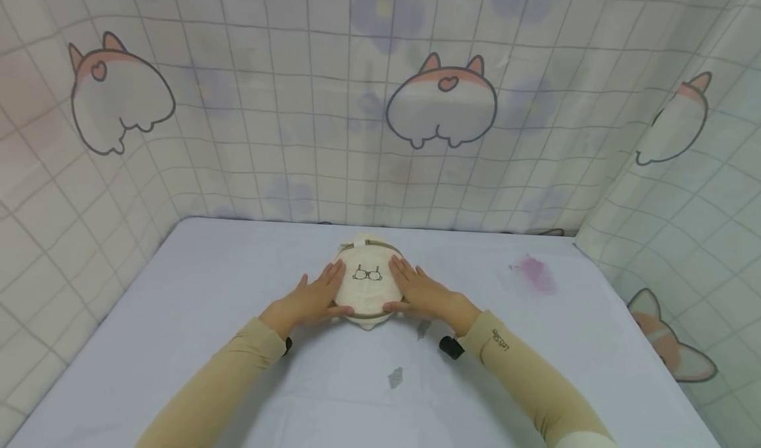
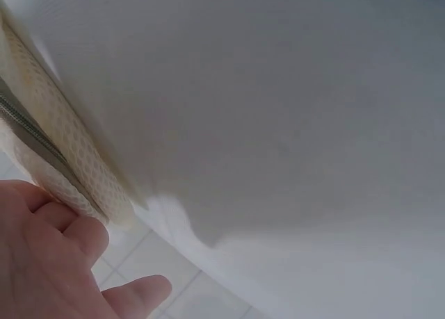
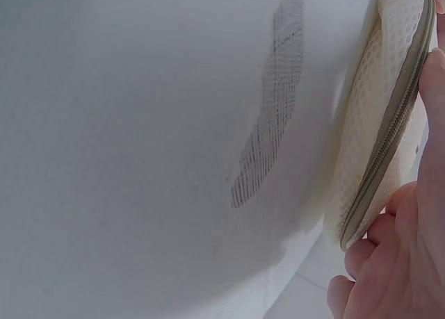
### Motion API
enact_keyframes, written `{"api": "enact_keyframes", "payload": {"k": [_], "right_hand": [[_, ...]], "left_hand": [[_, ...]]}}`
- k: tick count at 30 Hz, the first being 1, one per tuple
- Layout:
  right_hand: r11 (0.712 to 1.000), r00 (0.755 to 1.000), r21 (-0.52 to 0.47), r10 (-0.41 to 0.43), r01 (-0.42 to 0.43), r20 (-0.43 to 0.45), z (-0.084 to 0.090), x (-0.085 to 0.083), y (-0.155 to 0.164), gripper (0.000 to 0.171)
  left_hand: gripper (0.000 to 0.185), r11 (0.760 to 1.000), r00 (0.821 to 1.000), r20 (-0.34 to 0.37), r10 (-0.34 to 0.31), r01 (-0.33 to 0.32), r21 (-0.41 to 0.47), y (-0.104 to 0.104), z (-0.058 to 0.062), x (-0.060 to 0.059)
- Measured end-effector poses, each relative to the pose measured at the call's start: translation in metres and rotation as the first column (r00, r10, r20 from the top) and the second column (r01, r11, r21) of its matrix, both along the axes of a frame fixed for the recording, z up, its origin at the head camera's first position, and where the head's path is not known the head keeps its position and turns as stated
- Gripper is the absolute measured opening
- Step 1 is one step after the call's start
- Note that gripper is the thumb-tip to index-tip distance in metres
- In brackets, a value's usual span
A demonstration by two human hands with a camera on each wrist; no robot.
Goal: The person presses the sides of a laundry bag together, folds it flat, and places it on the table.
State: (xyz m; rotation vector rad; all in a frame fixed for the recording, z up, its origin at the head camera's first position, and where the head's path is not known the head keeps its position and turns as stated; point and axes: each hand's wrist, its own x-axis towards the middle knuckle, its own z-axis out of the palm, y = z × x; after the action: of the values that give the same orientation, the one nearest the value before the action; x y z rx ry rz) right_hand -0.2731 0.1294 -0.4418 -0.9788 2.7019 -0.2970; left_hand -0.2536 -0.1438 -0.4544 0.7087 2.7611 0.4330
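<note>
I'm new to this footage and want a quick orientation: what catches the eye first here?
A round cream mesh pouch with a small glasses-like drawing sits mid-table, the left hand and right hand resting on its two sides. Behind hangs a gridded curtain printed with cartoon corgi rumps. A pink stain marks the pale tabletop to the right.

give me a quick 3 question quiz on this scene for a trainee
1. True or false: both hands touch the round mesh pouch.
2. What is printed on top of the pouch? A) a star B) a bra outline C) a flower
3. On which side of the table is the pink stain, the person's left or right?

Key
1. True: the left hand and right hand lie flat against its sides.
2. B
3. Right
</note>
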Motion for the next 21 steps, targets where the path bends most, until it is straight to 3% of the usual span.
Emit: {"api": "enact_keyframes", "payload": {"k": [6,15,21], "right_hand": [[1.000,0.999,0.012,0.006,-0.006,0.042,-0.0019,-0.0012,-0.0004,0.095],[0.998,0.997,0.067,-0.005,0.000,0.073,-0.0037,-0.0054,-0.0016,0.095],[0.996,0.996,0.090,-0.026,0.018,0.085,-0.0007,-0.0059,-0.0057,0.095]], "left_hand": [[0.099,1.000,1.000,0.027,0.008,-0.008,-0.006,0.0009,-0.0044,-0.0016],[0.098,0.999,0.998,0.063,0.027,-0.026,-0.023,0.0056,-0.0008,-0.0022],[0.099,0.999,0.997,0.070,0.030,-0.029,-0.019,0.0056,-0.0061,-0.0047]]}}
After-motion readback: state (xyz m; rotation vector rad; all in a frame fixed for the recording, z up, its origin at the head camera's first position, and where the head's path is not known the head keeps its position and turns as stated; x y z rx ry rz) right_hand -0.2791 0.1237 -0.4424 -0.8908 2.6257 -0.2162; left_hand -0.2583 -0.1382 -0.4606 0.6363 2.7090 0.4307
